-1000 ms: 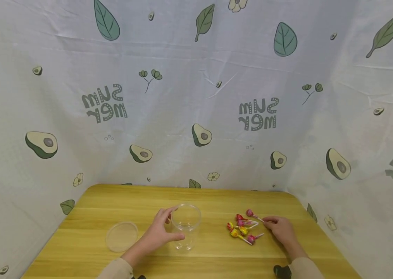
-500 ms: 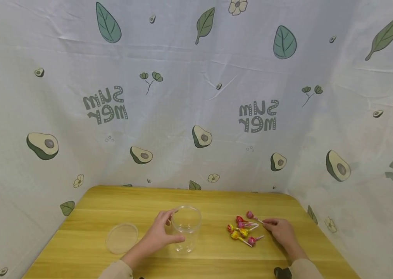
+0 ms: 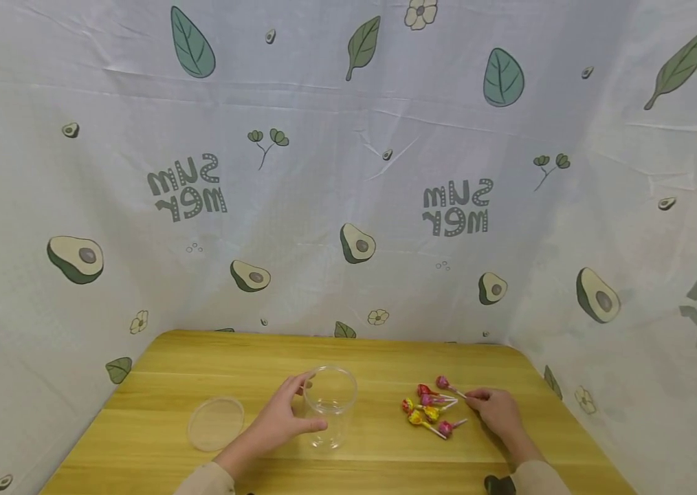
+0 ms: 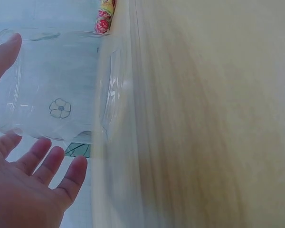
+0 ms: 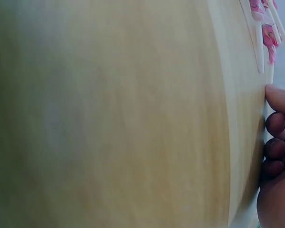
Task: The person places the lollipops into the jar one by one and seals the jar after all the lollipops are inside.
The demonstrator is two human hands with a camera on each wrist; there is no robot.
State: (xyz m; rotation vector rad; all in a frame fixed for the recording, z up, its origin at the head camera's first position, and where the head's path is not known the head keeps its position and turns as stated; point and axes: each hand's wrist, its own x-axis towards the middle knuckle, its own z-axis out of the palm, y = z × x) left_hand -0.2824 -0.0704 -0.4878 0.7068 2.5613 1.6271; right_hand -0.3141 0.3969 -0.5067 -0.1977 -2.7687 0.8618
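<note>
A clear plastic jar stands upright on the table, mouth up. My left hand is around its left side, thumb in front and fingers behind; in the left wrist view the thumb and one fingertip of the left hand touch the jar, the other fingers spread loosely. My right hand pinches the stick end of a pink lollipop lying at the back of a small group. In the right wrist view the fingers of the right hand are curled at the tabletop, and the pinched stick is hidden.
Several lollipops with red, pink and yellow wrappers, one of them yellow, lie left of my right hand. A round clear lid lies flat left of the jar. Behind the wooden table hangs a patterned cloth.
The head view has tilted up slightly. Both hands, the jar and the lollipops keep the same places on the table.
</note>
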